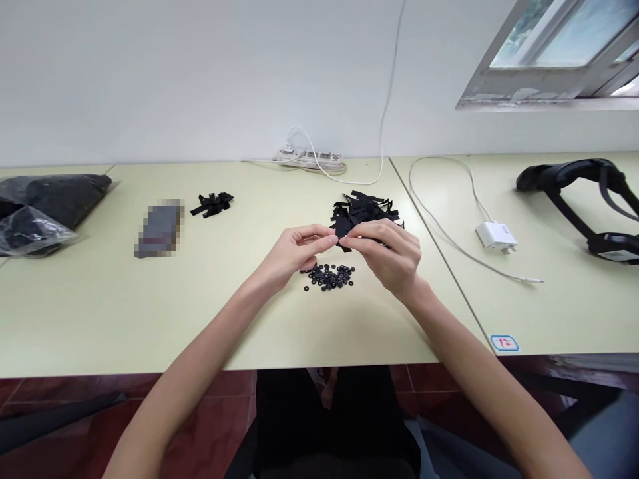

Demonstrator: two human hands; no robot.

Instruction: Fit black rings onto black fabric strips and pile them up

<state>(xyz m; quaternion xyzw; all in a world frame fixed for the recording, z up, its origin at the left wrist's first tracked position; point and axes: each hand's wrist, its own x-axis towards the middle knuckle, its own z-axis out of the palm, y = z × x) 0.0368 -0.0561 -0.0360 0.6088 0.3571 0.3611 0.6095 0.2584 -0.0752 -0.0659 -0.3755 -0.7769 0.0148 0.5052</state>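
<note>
My left hand [303, 249] and my right hand [388, 251] meet fingertip to fingertip above the table, both closed in a pinch. Between the fingertips a short black strip [343, 227], seemingly fabric, stands up against the dark heap behind it. Any smaller part at the fingertips is too small to make out. Just behind my hands lies a loose pile of black strips [367, 207]. Below my left fingers, a spread of small round black washers [332, 277] with centre holes rests on the table, partly covered by that hand.
A smaller group of black strips [212, 203] lies left of centre, beside a blurred-out dark object [160, 229]. Dark plastic bags [54, 206] sit far left. A power strip [312, 159] runs along the wall. Rightward are a white charger [496, 236] with cable and a black headset [574, 199].
</note>
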